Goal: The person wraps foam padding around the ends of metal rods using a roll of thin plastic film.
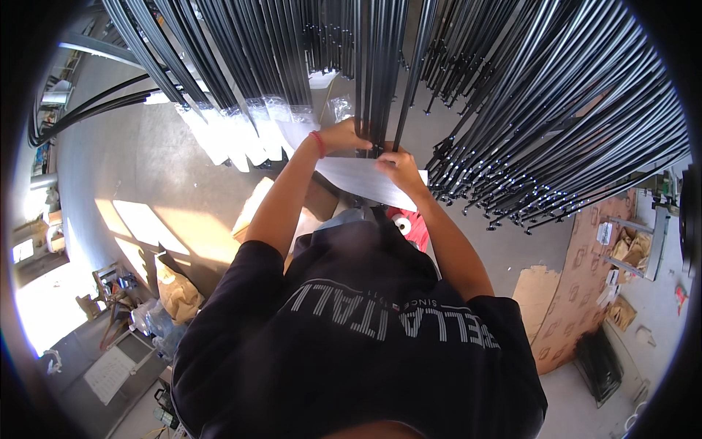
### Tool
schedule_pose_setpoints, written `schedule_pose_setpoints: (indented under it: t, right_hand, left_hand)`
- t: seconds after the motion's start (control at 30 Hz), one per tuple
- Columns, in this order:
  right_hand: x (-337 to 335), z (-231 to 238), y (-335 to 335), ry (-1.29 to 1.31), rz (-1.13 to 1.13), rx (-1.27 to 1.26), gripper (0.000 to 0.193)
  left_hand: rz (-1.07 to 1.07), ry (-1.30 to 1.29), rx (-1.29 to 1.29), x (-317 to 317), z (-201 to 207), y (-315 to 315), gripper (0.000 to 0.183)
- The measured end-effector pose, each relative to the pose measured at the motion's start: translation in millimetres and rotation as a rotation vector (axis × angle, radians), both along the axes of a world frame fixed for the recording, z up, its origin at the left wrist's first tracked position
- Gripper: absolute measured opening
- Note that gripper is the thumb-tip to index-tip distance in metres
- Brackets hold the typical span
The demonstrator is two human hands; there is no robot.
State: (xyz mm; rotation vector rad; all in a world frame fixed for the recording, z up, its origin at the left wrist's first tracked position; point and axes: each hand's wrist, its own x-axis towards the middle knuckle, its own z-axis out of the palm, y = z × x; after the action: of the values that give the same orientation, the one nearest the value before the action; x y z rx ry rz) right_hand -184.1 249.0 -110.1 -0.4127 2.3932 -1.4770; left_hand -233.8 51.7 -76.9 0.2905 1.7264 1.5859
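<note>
Black rods (379, 73), some in white wrapping (208, 135)

The central bundle of black rods (376, 73) hangs between the left hand (342, 137) and the right hand (398, 167), blocking a straight pass from one to the other above the white sheet (358, 177). To the right, a narrow gap showing floor (420, 135) separates that bundle from the dense rack of black rods (556, 124), whose crowded tips bar any sideways reach. White-sleeved rod bundles (219, 135) stand in the way left of the left forearm (281, 190); below their ends, wider room opens over the sunlit floor, with a cardboard box (252, 207) beside that forearm.
</note>
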Motion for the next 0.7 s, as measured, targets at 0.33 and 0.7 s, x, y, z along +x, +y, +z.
schedule_pose_setpoints:
  t: [0.33, 0.7]
  right_hand:
    - [5, -18, 17, -0.304, 0.169, -0.279, 0.01]
    - [10, -27, 15, -0.401, 0.194, -0.479, 0.007]
  left_hand:
    - [0.026, 0.051, -0.015, 15, 11, 3, 0.025]
    - [0.735, 0.548, -0.64, 85, -18, 47, 0.009]
